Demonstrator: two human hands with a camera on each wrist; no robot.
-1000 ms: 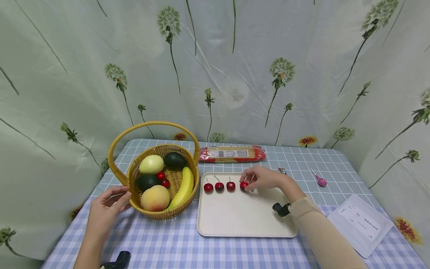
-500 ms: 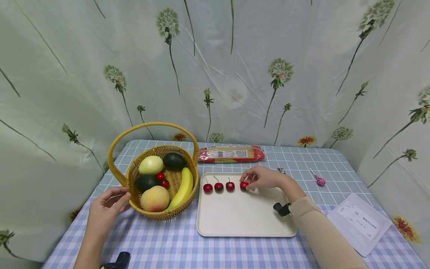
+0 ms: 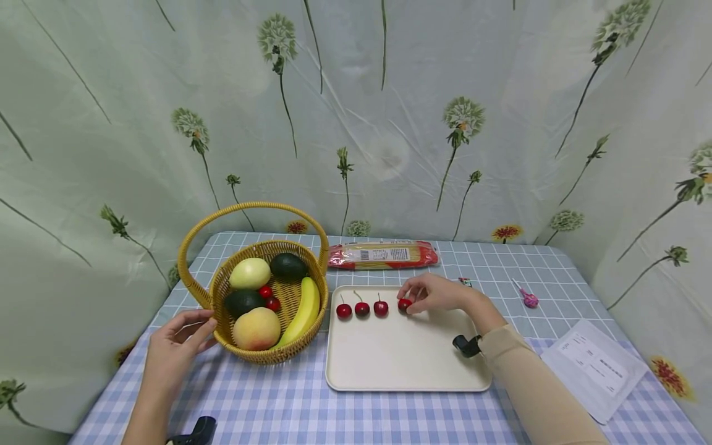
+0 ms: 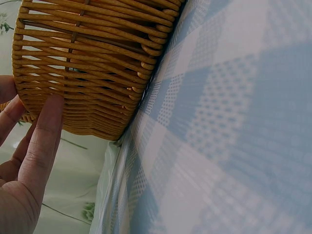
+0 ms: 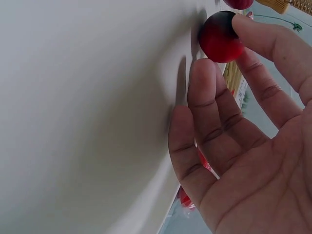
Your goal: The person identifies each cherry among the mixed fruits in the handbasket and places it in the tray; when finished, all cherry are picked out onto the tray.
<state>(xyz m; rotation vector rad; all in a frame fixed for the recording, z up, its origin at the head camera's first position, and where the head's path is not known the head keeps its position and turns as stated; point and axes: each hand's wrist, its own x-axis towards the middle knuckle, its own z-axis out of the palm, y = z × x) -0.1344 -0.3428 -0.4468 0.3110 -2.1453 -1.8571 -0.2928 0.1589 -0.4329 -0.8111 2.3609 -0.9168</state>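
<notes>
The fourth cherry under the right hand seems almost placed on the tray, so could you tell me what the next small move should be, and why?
Probably let go and lift the right hand away. The fourth cherry appears to sit on the tray in line with the other three cherries, and fingertips touch it. Two cherries remain in the basket.

Right arm: snug beige long sleeve, small black wrist camera strapped at the cuff. Left forearm bare (another black camera unit at its wrist). Both hands ungloved.
</notes>
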